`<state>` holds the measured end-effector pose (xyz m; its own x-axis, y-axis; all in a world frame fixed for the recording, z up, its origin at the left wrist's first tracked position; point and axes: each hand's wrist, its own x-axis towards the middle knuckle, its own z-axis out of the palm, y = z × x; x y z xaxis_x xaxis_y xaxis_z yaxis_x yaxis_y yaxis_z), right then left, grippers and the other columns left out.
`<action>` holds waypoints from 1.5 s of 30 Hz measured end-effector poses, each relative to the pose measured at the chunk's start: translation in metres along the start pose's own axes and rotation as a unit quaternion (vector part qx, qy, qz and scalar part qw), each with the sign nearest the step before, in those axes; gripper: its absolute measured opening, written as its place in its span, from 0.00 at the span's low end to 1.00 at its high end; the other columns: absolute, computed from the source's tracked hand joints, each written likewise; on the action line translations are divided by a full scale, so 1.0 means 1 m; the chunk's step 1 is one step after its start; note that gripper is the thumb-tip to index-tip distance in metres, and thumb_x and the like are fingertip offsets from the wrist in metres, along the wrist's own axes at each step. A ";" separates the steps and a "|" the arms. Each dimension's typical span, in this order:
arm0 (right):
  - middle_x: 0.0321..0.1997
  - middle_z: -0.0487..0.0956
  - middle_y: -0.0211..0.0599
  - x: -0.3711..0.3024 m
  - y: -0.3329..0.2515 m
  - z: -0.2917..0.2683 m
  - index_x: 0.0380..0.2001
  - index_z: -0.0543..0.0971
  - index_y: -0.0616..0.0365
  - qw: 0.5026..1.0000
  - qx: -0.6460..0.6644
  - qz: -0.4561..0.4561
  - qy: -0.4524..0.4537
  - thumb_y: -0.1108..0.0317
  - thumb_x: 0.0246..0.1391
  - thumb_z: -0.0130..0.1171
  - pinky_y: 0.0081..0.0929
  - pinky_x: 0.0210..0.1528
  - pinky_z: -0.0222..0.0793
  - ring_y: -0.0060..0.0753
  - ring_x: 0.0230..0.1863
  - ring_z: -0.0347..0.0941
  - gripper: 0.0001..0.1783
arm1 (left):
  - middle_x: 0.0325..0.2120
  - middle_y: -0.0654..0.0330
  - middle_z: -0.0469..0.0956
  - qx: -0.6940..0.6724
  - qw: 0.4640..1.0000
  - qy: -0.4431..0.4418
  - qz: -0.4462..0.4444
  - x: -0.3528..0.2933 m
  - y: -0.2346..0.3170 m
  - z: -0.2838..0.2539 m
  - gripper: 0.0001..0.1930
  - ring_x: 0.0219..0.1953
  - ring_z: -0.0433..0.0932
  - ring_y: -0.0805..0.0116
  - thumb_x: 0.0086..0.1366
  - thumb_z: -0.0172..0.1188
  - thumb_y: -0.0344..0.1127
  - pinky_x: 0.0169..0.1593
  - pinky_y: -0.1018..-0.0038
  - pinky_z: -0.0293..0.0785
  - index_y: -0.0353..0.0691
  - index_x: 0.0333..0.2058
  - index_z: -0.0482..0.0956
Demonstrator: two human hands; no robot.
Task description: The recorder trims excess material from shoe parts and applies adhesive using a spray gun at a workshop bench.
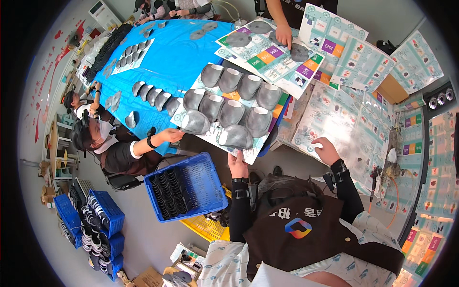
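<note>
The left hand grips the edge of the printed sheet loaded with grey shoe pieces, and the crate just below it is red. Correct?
Not quite: the crate is blue, as the head view shows. The left hand does grip the printed sheet carrying the grey shoe pieces.

Left hand [237,165] grips the near edge of a printed sheet [248,155] bearing grey moulded pieces [232,112]. Right hand [327,150] rests flat on adjacent sheets [344,119]. Blue crate [210,179] stands below.
</note>
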<state>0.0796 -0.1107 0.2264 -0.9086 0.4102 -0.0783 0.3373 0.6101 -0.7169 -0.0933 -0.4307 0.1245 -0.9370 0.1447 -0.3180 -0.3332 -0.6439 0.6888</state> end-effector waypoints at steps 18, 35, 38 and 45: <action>0.45 0.74 0.44 0.090 -0.008 0.029 0.43 0.79 0.58 0.984 0.036 -0.068 -0.158 0.74 0.53 0.53 0.33 0.48 0.77 0.45 0.48 0.74 0.13 | 0.40 0.64 0.80 0.099 0.992 -0.018 0.076 -0.014 0.015 -0.053 0.14 0.40 0.77 0.77 0.70 0.55 0.24 0.44 0.80 0.72 0.35 0.53 0.73; 0.48 0.75 0.43 0.097 -0.028 0.040 0.42 0.79 0.59 0.982 0.056 -0.045 -0.176 0.75 0.52 0.54 0.31 0.48 0.78 0.42 0.50 0.75 0.14 | 0.50 0.61 0.79 0.150 0.985 -0.077 0.039 0.081 0.127 -0.164 0.20 0.51 0.77 0.71 0.67 0.56 0.26 0.56 0.74 0.70 0.35 0.58 0.72; 0.48 0.75 0.42 0.106 -0.037 0.043 0.43 0.78 0.59 0.987 0.032 -0.028 -0.155 0.76 0.52 0.53 0.31 0.48 0.78 0.42 0.49 0.75 0.14 | 0.46 0.64 0.80 0.128 0.989 -0.075 0.021 0.099 0.131 -0.152 0.17 0.47 0.77 0.75 0.68 0.57 0.25 0.52 0.76 0.70 0.36 0.55 0.74; 0.50 0.76 0.42 0.131 -0.083 0.066 0.46 0.78 0.59 0.992 0.052 -0.003 -0.111 0.79 0.52 0.53 0.29 0.49 0.77 0.40 0.48 0.77 0.17 | 0.49 0.62 0.79 0.093 0.991 -0.099 -0.016 0.129 0.148 -0.177 0.18 0.49 0.77 0.70 0.68 0.58 0.26 0.56 0.71 0.70 0.36 0.56 0.73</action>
<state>-0.0838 -0.1520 0.2300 -0.9463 0.2405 -0.2159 0.3147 0.5339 -0.7848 -0.2452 -0.6407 0.0701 -0.9216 0.3192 -0.2206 -0.3598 -0.4901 0.7940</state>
